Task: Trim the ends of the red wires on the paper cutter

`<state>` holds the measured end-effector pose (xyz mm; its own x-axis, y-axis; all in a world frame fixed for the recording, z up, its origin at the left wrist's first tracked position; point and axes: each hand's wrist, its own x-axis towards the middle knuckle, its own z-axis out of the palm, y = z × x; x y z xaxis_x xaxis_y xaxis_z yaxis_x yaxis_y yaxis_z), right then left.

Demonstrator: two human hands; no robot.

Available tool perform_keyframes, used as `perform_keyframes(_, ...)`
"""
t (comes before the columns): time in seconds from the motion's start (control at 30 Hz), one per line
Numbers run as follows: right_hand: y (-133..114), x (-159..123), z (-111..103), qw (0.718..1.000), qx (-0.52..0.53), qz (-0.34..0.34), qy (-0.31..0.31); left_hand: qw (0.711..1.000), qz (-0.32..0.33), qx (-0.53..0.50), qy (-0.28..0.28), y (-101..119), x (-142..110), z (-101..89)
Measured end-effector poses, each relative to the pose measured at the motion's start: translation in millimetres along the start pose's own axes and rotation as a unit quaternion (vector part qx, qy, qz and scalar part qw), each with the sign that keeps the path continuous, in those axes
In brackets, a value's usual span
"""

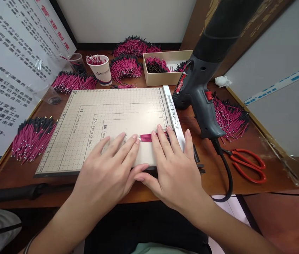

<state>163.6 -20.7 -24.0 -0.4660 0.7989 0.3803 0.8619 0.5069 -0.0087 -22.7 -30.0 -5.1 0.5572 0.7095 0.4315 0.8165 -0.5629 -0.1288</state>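
A short row of pink wires [146,137] lies flat on the beige paper cutter board [99,116], near its white ruler bar [174,116]. My left hand [112,165] rests flat on the board with fingers stretched out, fingertips touching the left end of the row. My right hand [174,165] also lies flat and spread, its fingers pressing on the right end of the wires beside the ruler bar. Neither hand grips anything.
A black heat gun [204,84] stands at the right with its cord trailing off the desk. Red scissors [247,164] lie at the right edge. Piles of pink wires [33,137] surround the board, with a paper cup [100,68] and a cardboard box [162,67] behind.
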Motion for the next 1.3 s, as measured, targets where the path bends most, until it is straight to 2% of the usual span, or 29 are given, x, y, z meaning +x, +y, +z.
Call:
perform_keyframes(0.1, 0.2, -0.9, 0.9, 1.000, 0.004, -0.001, -0.006, 0.999, -0.028, -0.009, 0.016, 0.6, 6.5, 1.5)
perform_keyframes(0.17, -0.6, -2.0, 2.4, 1.000, 0.014, 0.002, -0.004, 1.000, -0.022, -0.012, 0.016, 1.6, 14.5, 5.3)
perform_keyframes(0.27, -1.0, -2.5, 1.5, 0.999, 0.051, 0.014, 0.005, 0.999, 0.028, -0.033, -0.027, 5.0, 24.7, 13.2)
perform_keyframes(0.33, 2.8, -1.0, -4.1, 0.995, 0.095, 0.022, -0.004, 0.997, 0.040, -0.048, -0.048, 8.1, 27.0, 17.2)
perform_keyframes(0.43, 17.9, 2.8, -18.5, 0.988, 0.152, 0.029, -0.021, 0.997, 0.032, -0.053, -0.045, 12.7, 25.4, 20.1)
perform_keyframes(0.57, 42.6, 3.8, -30.4, 0.984, 0.163, 0.067, -0.021, 0.998, 0.031, -0.045, -0.030, 18.1, 25.3, 21.7)
perform_keyframes(0.73, 52.1, 4.0, -22.8, 0.983, 0.152, 0.096, -0.034, 0.996, 0.061, -0.058, -0.028, 25.1, 32.8, 25.3)
perform_keyframes(0.9, 53.3, 16.9, -18.4, 0.979, 0.166, 0.118, -0.020, 0.995, 0.059, -0.078, -0.024, 27.9, 35.5, 26.9)
perform_keyframes(1.13, 49.0, 16.3, -16.1, 0.980, 0.173, 0.095, 0.032, 0.994, 0.054, -0.090, -0.029, 27.2, 33.3, 27.3)
perform_keyframes(1.3, 51.4, 19.7, -11.7, 0.976, 0.186, 0.103, 0.039, 0.994, 0.054, -0.091, -0.026, 28.0, 34.7, 26.9)
